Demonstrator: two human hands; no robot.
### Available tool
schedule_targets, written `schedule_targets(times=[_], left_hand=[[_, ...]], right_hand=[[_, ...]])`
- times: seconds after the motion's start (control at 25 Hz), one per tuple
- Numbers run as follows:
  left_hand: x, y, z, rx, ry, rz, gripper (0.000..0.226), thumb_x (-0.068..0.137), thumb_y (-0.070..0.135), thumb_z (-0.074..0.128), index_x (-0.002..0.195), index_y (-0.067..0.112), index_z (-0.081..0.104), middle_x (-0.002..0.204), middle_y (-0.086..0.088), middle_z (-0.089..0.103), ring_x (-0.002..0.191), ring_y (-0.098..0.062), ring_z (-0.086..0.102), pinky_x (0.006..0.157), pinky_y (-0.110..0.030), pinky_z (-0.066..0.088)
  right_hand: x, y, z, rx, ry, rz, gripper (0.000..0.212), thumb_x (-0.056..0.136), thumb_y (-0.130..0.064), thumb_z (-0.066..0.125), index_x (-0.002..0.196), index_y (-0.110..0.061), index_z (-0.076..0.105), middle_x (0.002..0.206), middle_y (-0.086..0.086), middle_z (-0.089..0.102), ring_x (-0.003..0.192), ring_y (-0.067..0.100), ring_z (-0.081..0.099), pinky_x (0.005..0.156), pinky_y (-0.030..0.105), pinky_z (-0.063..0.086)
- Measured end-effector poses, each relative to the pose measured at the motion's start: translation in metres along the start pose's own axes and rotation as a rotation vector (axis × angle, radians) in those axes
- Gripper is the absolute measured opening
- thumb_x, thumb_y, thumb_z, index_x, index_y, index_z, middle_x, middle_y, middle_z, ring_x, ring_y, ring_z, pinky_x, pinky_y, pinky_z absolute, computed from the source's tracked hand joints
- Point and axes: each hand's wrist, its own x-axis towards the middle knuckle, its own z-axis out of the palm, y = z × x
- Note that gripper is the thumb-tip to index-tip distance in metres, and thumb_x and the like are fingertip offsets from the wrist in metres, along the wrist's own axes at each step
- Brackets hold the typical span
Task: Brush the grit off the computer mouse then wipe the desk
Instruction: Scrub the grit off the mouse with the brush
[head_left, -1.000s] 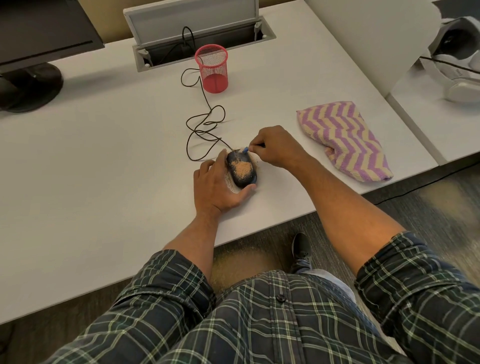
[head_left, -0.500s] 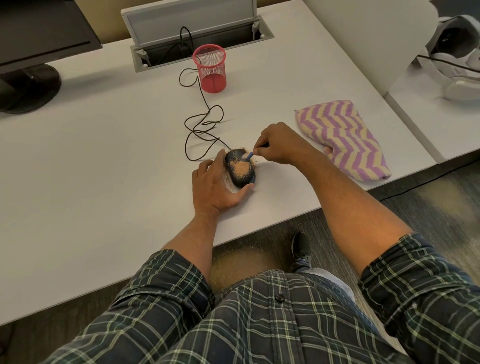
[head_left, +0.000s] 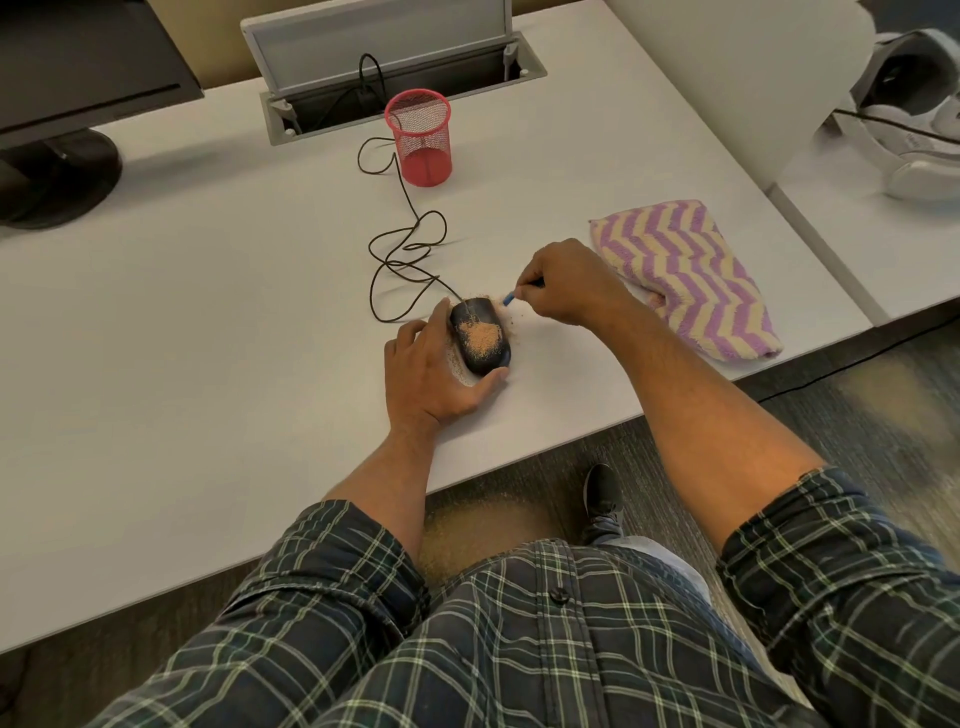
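A black wired computer mouse (head_left: 480, 338) lies near the front edge of the white desk (head_left: 208, 312), with a patch of tan grit on its back and more grit scattered around it. My left hand (head_left: 434, 374) grips the mouse from its left side, thumb hooked under its near end. My right hand (head_left: 563, 283) pinches a small brush (head_left: 511, 297) whose blue tip hangs just right of the mouse's front. A purple and cream zigzag cloth (head_left: 685, 275) lies on the desk right of my right hand.
The mouse cable (head_left: 405, 249) coils back past a red mesh pen cup (head_left: 420, 137) into an open cable hatch (head_left: 395, 78). A monitor base (head_left: 57, 171) stands far left. A white headset (head_left: 914, 119) lies on the neighbouring desk at right. Grit covers the floor (head_left: 467, 535) below.
The brush tip has swept off the front of the mouse to its right side, and a little more grit lies on the desk there. My left hand stays on the mouse.
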Motion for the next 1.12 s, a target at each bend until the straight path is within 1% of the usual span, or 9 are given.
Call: schedule_targets(times=[0.08,0.16,0.32,0.52,0.72,0.84,0.92,1.0,1.12], left_hand=[[0.000,0.000,0.000,0.001,-0.003,-0.002,0.107,0.062,0.086,0.066,0.145,0.023,0.044,0.126,0.003,0.064,0.119,-0.024,0.051,0.095,-0.041,0.041],[0.000,0.000,0.000,0.005,-0.005,-0.004,0.108,0.062,0.087,0.066,0.146,0.022,0.044,0.126,0.002,0.064,0.118,-0.024,0.051,0.094,-0.040,0.041],[-0.001,0.001,-0.001,0.002,-0.008,-0.005,0.107,0.062,0.086,0.066,0.146,0.022,0.043,0.127,0.003,0.064,0.119,-0.025,0.051,0.096,-0.041,0.041],[-0.001,0.003,-0.003,-0.007,-0.013,-0.006,0.105,0.063,0.085,0.067,0.145,0.024,0.043,0.126,0.003,0.064,0.120,-0.025,0.051,0.096,-0.041,0.041],[-0.001,0.003,-0.003,-0.006,-0.004,0.004,0.106,0.063,0.084,0.067,0.145,0.022,0.043,0.125,0.003,0.064,0.118,-0.025,0.052,0.095,-0.040,0.041],[-0.001,0.001,-0.002,-0.006,-0.001,0.001,0.106,0.062,0.085,0.067,0.145,0.022,0.044,0.124,0.004,0.065,0.118,-0.025,0.052,0.095,-0.040,0.041],[-0.001,0.001,-0.001,-0.005,-0.003,-0.002,0.107,0.063,0.085,0.067,0.146,0.021,0.044,0.126,0.004,0.065,0.119,-0.025,0.052,0.096,-0.041,0.041],[0.000,0.000,-0.001,-0.008,-0.003,-0.002,0.108,0.063,0.085,0.068,0.147,0.021,0.044,0.126,0.003,0.064,0.119,-0.025,0.051,0.096,-0.040,0.041],[0.000,0.000,0.000,-0.016,0.008,0.002,0.106,0.062,0.084,0.068,0.144,0.022,0.044,0.124,0.003,0.064,0.117,-0.025,0.052,0.095,-0.040,0.041]], right_hand=[[0.000,-0.004,0.000,0.027,-0.006,-0.049,0.018,0.087,-0.019,0.064,0.094,-0.019,0.081,0.086,-0.002,0.076,0.063,0.009,0.058,0.054,0.024,0.043],[-0.001,-0.009,0.000,0.050,-0.087,-0.091,0.016,0.087,-0.019,0.067,0.094,-0.018,0.081,0.084,-0.002,0.075,0.068,0.011,0.062,0.059,0.027,0.047],[0.006,-0.009,0.005,-0.009,-0.038,0.028,0.019,0.086,-0.015,0.063,0.092,-0.016,0.081,0.087,0.001,0.077,0.064,0.012,0.059,0.054,0.020,0.036],[0.006,-0.019,0.007,0.052,-0.076,-0.029,0.019,0.089,-0.016,0.063,0.097,-0.015,0.080,0.097,-0.001,0.076,0.079,0.012,0.063,0.066,0.022,0.043],[0.009,-0.026,0.009,0.024,-0.077,-0.036,0.020,0.090,-0.017,0.061,0.094,-0.016,0.081,0.095,-0.001,0.076,0.081,0.017,0.065,0.068,0.030,0.051],[0.013,-0.032,0.011,-0.056,-0.033,-0.008,0.022,0.088,-0.016,0.059,0.093,-0.018,0.080,0.093,0.000,0.075,0.077,0.019,0.062,0.062,0.026,0.042],[0.015,-0.035,0.010,-0.061,-0.033,-0.047,0.022,0.090,-0.018,0.059,0.097,-0.019,0.080,0.091,-0.003,0.070,0.079,0.017,0.058,0.063,0.026,0.037],[0.016,-0.038,0.009,-0.108,-0.079,-0.101,0.020,0.091,-0.023,0.061,0.101,-0.021,0.079,0.091,-0.005,0.063,0.084,0.017,0.056,0.066,0.028,0.037],[0.019,-0.037,0.006,-0.182,-0.043,-0.053,0.019,0.090,-0.021,0.063,0.101,-0.021,0.079,0.099,-0.001,0.068,0.089,0.021,0.061,0.067,0.029,0.039]])
